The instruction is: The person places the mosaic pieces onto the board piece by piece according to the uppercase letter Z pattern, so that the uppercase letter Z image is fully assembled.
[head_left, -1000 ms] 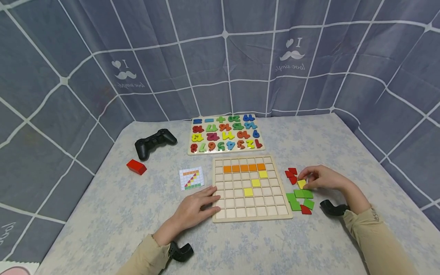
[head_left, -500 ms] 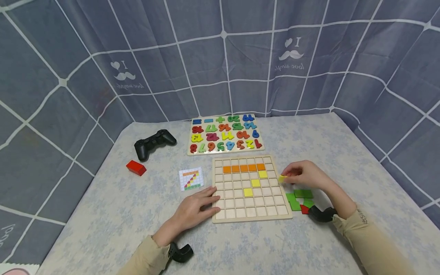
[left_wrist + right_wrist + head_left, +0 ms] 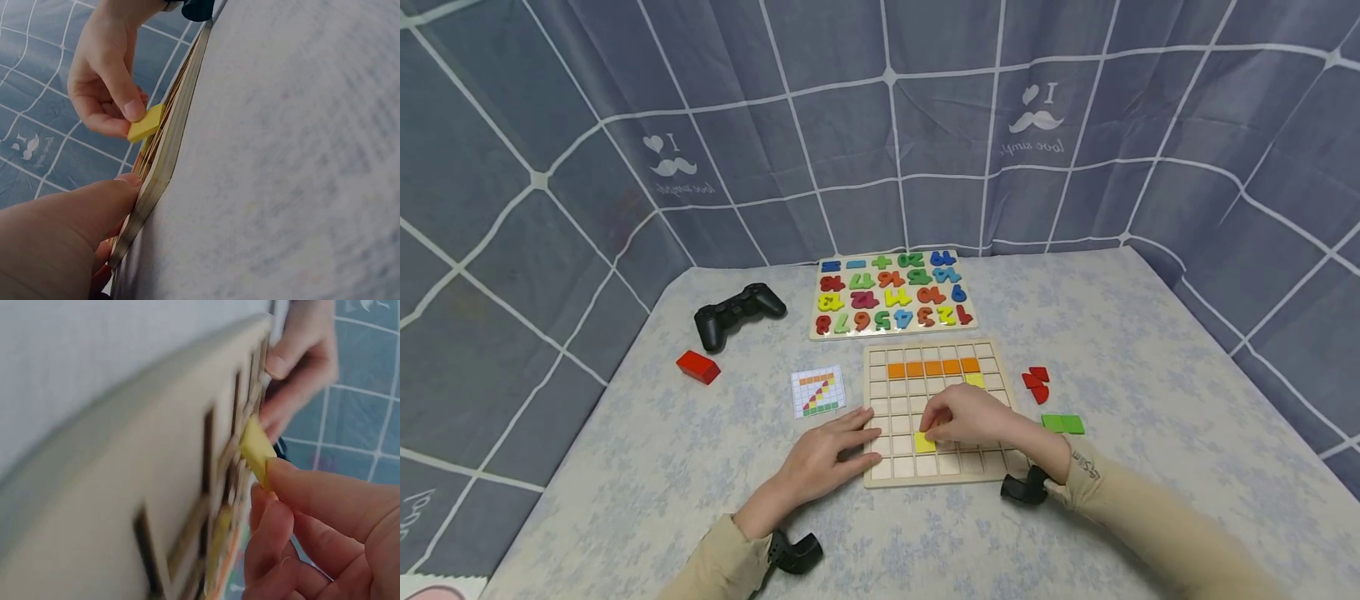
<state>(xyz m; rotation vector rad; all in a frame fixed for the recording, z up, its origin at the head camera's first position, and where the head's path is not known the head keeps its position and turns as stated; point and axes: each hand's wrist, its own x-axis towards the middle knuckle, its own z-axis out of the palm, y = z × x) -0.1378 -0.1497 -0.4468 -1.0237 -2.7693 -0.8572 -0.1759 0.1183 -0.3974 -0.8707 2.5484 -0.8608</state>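
Observation:
A square wooden grid board (image 3: 951,481) lies in front of me, with a row of orange square tiles (image 3: 932,367) near its far side. One yellow tile (image 3: 974,380) shows below that row; my right hand covers the cells beyond it. My right hand (image 3: 973,414) pinches another yellow square tile (image 3: 924,442) between thumb and fingers, over the lower middle cells. In the right wrist view this tile (image 3: 256,450) is tilted, its far edge close to the grid. My left hand (image 3: 820,457) rests on the board's left edge with fingers extended.
Right of the board lie red curved pieces (image 3: 1037,382) and green tiles (image 3: 1063,424), partly hidden by my right arm. A pattern card (image 3: 817,391) lies left of it. Farther back are a number puzzle board (image 3: 895,332), a black game controller (image 3: 739,312) and a red block (image 3: 698,367).
My right hand has picked up the yellow tile from beside the loose pieces and carried it left over the board. The left hand has stayed in place.

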